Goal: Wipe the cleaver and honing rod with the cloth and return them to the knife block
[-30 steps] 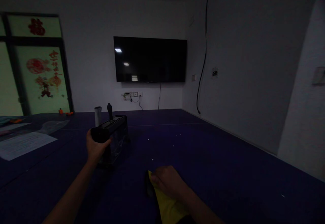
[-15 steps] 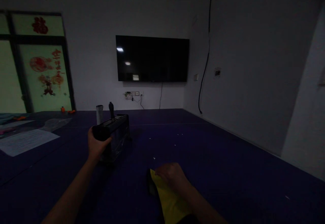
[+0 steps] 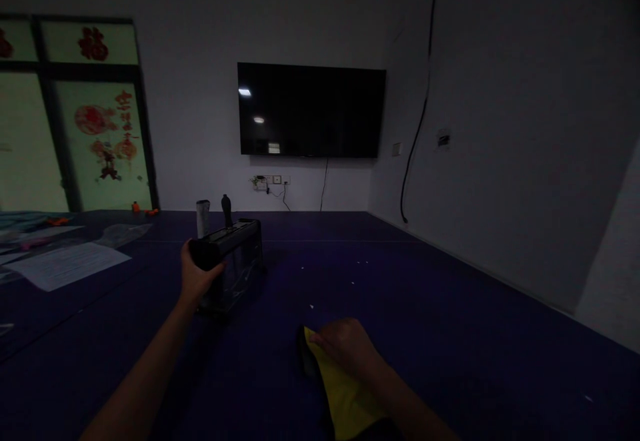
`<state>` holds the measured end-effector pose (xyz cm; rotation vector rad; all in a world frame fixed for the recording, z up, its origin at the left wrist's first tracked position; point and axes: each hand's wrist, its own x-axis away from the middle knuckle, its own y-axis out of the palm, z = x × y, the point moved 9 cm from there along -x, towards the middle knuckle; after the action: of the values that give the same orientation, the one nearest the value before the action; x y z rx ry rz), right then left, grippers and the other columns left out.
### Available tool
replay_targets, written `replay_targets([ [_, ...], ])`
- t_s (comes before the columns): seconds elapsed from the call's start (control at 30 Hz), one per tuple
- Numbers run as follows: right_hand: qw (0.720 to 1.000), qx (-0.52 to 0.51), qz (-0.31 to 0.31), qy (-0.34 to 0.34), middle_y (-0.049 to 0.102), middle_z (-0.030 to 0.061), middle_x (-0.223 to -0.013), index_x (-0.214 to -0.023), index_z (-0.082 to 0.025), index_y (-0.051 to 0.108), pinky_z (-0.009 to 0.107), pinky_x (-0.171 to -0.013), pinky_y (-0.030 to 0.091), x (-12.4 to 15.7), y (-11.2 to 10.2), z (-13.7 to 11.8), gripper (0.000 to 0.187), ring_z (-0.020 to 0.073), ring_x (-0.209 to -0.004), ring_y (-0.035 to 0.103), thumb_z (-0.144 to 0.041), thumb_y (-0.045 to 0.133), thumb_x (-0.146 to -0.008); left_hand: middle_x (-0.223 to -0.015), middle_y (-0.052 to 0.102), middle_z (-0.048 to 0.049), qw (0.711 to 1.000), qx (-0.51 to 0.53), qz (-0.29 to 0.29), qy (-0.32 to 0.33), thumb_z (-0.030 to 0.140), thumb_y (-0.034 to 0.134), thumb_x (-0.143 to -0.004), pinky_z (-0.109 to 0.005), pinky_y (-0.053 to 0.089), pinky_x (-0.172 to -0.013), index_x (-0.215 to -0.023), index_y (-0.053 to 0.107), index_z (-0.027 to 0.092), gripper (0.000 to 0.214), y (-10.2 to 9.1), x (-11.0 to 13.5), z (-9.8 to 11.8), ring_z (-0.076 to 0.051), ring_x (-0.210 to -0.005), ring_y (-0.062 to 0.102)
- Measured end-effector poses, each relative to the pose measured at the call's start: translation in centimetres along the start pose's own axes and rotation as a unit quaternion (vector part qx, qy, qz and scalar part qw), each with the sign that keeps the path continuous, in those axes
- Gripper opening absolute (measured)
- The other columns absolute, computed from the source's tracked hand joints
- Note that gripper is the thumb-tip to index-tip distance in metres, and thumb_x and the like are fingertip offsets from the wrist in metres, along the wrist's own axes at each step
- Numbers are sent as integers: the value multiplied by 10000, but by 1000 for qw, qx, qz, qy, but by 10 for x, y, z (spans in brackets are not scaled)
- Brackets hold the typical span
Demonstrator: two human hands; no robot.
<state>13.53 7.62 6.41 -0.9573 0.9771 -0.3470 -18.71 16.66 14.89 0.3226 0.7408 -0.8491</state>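
The room is dim. My left hand (image 3: 196,278) is closed round a dark rounded handle (image 3: 204,254) at the near end of a clear box-shaped holder (image 3: 235,261) standing on the dark purple surface (image 3: 400,308). A second dark handle (image 3: 227,208) sticks up from the holder's top. My right hand (image 3: 345,346) rests on a yellow cloth (image 3: 345,398) lying over something dark; its fingers are curled down and I cannot see whether they grip it.
A pale cylinder (image 3: 203,209) stands just behind the holder. Papers (image 3: 67,264) and a plastic bag (image 3: 123,233) lie at the far left. A black television (image 3: 311,110) hangs on the back wall, and a cable (image 3: 420,121) runs down the right wall.
My view has drifted a little left and down, so everything sits further right and higher in the frame. Both hands keep their places relative to the holder and the cloth.
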Motion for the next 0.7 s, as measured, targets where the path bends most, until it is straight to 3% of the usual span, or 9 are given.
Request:
replay_targets([
  [0.17,1000,-7,-16,-23,660,38,-591,-608,-181,598,267,-476,264,-1,0,-10,485,131,-526,611,-376,318,-953,-1382,356,-166,1000,2,-11,-10,286,762,-498,-453,242,-1093,-1377,239,176,1029,4,-1,-4,-318,-1297,343],
  [0.33,999,-24,-17,-28,653,36,-592,-628,-187,597,265,-482,275,-1,-3,-11,493,128,-527,602,-356,276,-963,-1489,179,-197,999,-45,-6,0,329,757,-523,-460,135,-1122,-1434,129,152,1121,5,1,-5,-324,-1379,157],
  [0.5,999,-34,-33,-25,657,38,-594,-632,-180,608,258,-482,268,-2,-1,-10,498,117,-515,591,-351,279,-965,-1515,75,-210,997,-74,5,20,464,756,-568,-497,63,-1118,-1450,70,125,1168,2,10,11,-325,-1393,60],
  [0.6,999,-35,-32,-21,663,41,-609,-633,-177,614,253,-492,270,-2,0,-9,500,117,-526,592,-360,288,-965,-1486,227,-193,988,-67,112,83,468,709,-653,-449,154,-1120,-1418,252,127,954,-21,8,46,-293,-1374,198],
  [0.7,998,-36,-39,-13,659,49,-602,-631,-174,623,256,-491,259,-2,3,-8,511,123,-523,586,-374,290,-963,-1207,600,-127,962,-52,229,143,415,548,-821,-419,330,-1044,-1100,629,143,398,-49,1,87,-249,-1168,510],
])
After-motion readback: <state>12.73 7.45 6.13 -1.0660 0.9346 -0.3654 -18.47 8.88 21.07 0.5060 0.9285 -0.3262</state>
